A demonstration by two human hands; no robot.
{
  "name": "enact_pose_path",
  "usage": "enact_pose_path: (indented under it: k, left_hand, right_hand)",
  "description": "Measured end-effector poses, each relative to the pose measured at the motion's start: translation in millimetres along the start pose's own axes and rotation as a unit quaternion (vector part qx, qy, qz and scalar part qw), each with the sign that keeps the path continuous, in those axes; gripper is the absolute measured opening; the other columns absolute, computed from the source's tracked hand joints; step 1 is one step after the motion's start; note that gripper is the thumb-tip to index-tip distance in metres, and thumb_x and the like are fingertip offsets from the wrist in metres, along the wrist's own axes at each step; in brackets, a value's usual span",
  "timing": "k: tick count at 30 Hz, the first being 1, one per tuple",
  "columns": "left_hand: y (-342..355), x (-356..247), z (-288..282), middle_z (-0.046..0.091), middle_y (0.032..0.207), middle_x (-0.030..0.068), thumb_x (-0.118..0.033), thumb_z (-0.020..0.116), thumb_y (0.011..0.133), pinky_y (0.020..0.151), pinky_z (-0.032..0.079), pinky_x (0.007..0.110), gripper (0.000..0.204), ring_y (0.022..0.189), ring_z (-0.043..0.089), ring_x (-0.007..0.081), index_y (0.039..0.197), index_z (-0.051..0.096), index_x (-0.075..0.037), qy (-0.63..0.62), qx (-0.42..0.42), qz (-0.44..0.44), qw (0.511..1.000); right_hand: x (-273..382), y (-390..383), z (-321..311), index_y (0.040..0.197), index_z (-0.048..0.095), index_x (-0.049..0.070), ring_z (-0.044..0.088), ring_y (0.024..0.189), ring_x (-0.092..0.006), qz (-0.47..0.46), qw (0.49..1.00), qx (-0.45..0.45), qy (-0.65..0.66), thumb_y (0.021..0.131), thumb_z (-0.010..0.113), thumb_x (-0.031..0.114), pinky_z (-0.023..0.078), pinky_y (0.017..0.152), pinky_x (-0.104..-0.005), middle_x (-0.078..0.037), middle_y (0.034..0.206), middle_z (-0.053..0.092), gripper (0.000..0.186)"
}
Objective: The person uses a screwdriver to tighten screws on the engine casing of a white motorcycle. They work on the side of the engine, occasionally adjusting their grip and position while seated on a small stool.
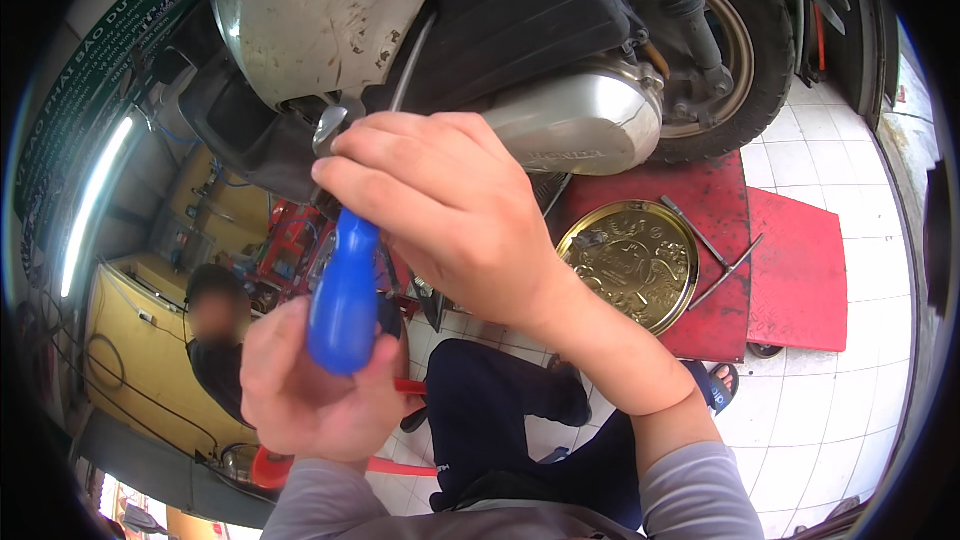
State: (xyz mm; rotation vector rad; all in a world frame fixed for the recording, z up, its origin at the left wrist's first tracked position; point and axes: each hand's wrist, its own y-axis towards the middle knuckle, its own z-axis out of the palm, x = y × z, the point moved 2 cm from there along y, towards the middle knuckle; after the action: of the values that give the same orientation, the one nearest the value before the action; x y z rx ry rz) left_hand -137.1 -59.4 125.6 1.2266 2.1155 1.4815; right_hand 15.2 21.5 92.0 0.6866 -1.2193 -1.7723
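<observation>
A tool with a bulbous blue handle (pixel 343 310), which looks like a screwdriver, is between my hands below the scooter's light-coloured side panel (pixel 310 20). My left hand (pixel 320 390) cups the handle's near end, thumb on one side and fingers on the other. Wrapped over the far end of the tool, my right hand (pixel 440 210) hides where the handle meets the metal. Beyond its knuckles a thin metal rod (pixel 408 70) slants up against the scooter's black cover; I cannot tell whether it belongs to the tool. A shiny rounded metal piece (pixel 329 126) shows beside my right fingertips.
A gold embossed round tray (pixel 690 285) lies on the red platform (pixel 725 330), beside a T-shaped metal wrench (pixel 715 250). The silver engine casing (pixel 570 120) and rear wheel (pixel 750 60) are at the upper right. A person in dark clothing (pixel 215 365) is at the left.
</observation>
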Motion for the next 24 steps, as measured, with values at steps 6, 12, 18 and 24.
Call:
enact_pose_path:
  k: [6, 12, 18, 24]
  left_hand:
    - [9, 1, -9, 0.055, 0.109, 0.0182, -0.007, 0.065, 0.09, 0.07, 0.053, 0.028, 0.035, 0.076, 0.063, 0.0205, 0.12, 0.053, 0.006, 0.06, 0.001, -0.018, 0.998]
    - [8, 16, -17, 0.054, 0.113, 0.0201, -0.01, 0.066, 0.09, 0.08, 0.055, 0.034, 0.036, 0.09, 0.062, 0.0258, 0.12, 0.053, 0.005, 0.116, 0.055, 0.075, 0.989]
    - [-18, 21, -3, 0.053, 0.114, 0.0169, -0.013, 0.077, 0.08, 0.081, 0.054, 0.034, 0.051, 0.093, 0.061, 0.0259, 0.121, 0.051, 0.0, -0.129, -0.066, -0.066, 0.987]
    - [-16, 25, 7, 0.05, 0.111, 0.0152, -0.012, 0.079, 0.08, 0.082, 0.055, 0.038, 0.051, 0.095, 0.062, 0.0293, 0.118, 0.049, 0.003, -0.073, -0.091, -0.01, 0.993]
  right_hand:
    - [4, 5, -1, 0.109, 0.064, 0.013, 0.057, 0.108, -0.0244, -0.017, 0.996, 0.085, -0.008, 0.077, 0.063, 0.015, 0.045, 0.081, -0.0358, -0.005, 0.113, 0.062, 0.032]
    - [11, 2, 2, 0.105, 0.067, 0.016, 0.061, 0.101, -0.0206, -0.009, 0.998, 0.067, -0.01, 0.073, 0.064, 0.019, 0.045, 0.075, -0.0321, -0.001, 0.109, 0.063, 0.032]
    - [7, -8, 11, 0.095, 0.067, 0.011, 0.063, 0.095, -0.0235, -0.031, 0.999, -0.016, -0.021, 0.069, 0.065, 0.016, 0.045, 0.072, -0.0329, -0.003, 0.098, 0.065, 0.027]
    - [3, -7, 19, 0.097, 0.067, 0.008, 0.063, 0.095, -0.0264, -0.022, 0.999, 0.005, 0.026, 0.068, 0.068, 0.013, 0.049, 0.073, -0.0355, -0.006, 0.102, 0.064, 0.03]
